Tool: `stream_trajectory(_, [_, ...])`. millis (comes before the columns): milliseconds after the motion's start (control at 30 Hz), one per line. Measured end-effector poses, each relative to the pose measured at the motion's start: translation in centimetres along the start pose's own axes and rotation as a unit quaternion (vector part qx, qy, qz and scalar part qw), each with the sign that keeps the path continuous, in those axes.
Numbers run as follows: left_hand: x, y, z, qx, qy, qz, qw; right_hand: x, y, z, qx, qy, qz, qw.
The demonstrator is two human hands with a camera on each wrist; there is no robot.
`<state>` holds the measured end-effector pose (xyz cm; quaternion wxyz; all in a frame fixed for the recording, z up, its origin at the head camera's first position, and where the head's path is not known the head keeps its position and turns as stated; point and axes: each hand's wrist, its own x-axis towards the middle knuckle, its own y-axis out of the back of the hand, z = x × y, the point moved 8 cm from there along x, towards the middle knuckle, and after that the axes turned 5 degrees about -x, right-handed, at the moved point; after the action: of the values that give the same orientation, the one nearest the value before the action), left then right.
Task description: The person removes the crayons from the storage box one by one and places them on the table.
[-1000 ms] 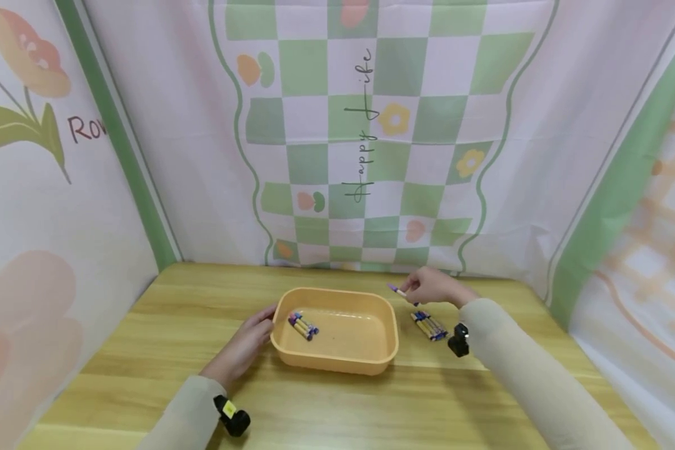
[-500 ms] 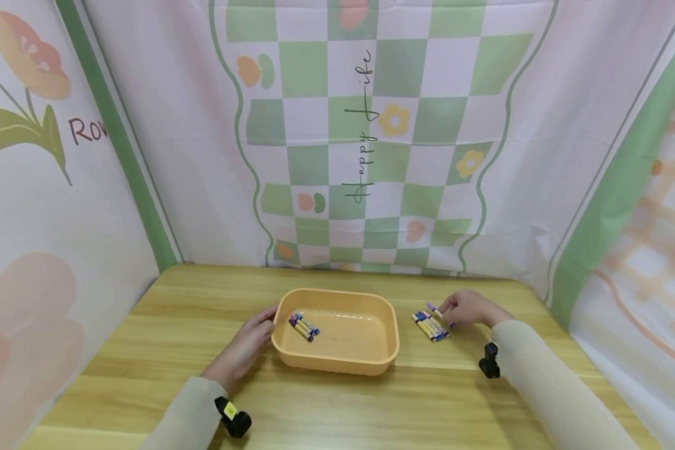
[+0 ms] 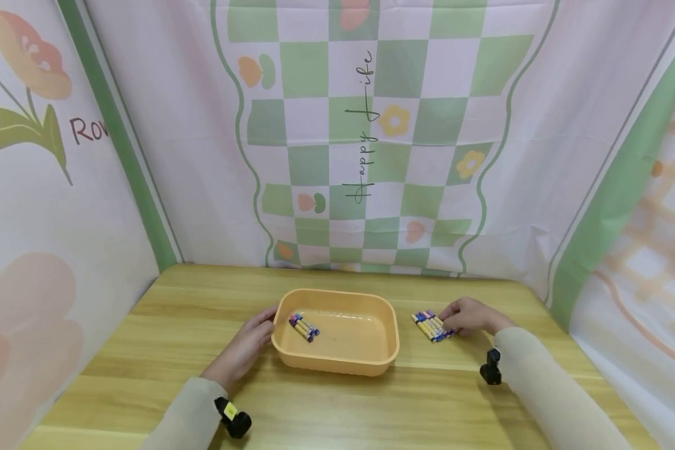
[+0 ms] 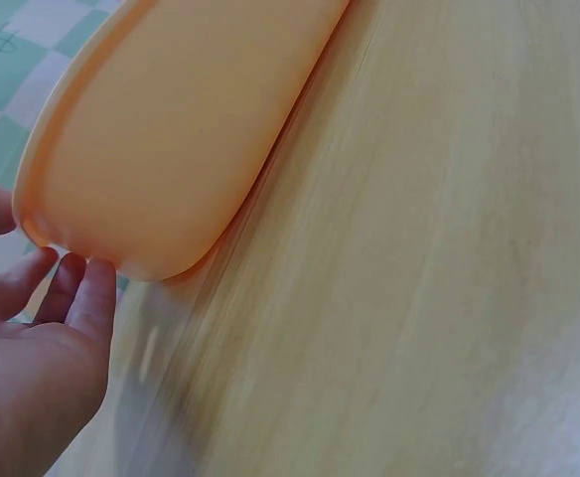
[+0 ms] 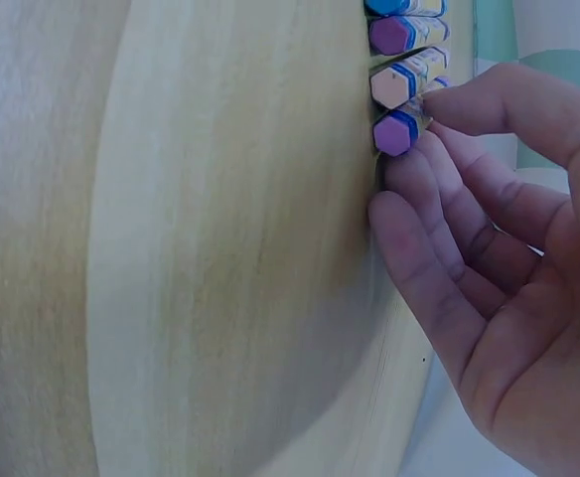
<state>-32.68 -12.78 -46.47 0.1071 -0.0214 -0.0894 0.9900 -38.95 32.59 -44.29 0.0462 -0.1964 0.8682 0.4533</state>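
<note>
My right hand [image 3: 468, 314] is at the right end of a row of crayons [image 3: 429, 327] lying side by side on the table. In the right wrist view, its thumb and fingers pinch the last one, a purple crayon [image 5: 394, 134], beside a peach crayon [image 5: 391, 87]. My left hand [image 3: 246, 344] touches the left end of an orange plastic basket [image 3: 337, 361], its fingertips against the outer wall in the left wrist view. Several crayons [image 3: 304, 327] lie together at the left inside the basket. Wrappers hide most of their colours.
The wooden table [image 3: 337, 412] carries the basket in the middle and the crayon row to its right. A checked cloth [image 3: 365, 156] hangs behind the table's back edge, with more printed cloth on both sides.
My right hand has moved right and towards me with the purple crayon, then lowered it against the right end of the row. My left hand and the basket have stayed in place.
</note>
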Motion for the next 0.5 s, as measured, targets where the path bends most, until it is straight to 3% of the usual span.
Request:
stream_trajectory(267, [0.1, 0.0, 0.0, -0.01, 0.0, 0.003, 0.9999, 0.0, 0.2, -0.4, -0.004, 0.001, 0.004, 1.0])
stream_trajectory(500, [0.0, 0.0, 0.1, -0.008, -0.004, -0.003, 1.0, 0.2, 1.3, -2.9, -0.016, 0.033, 0.012, 0.999])
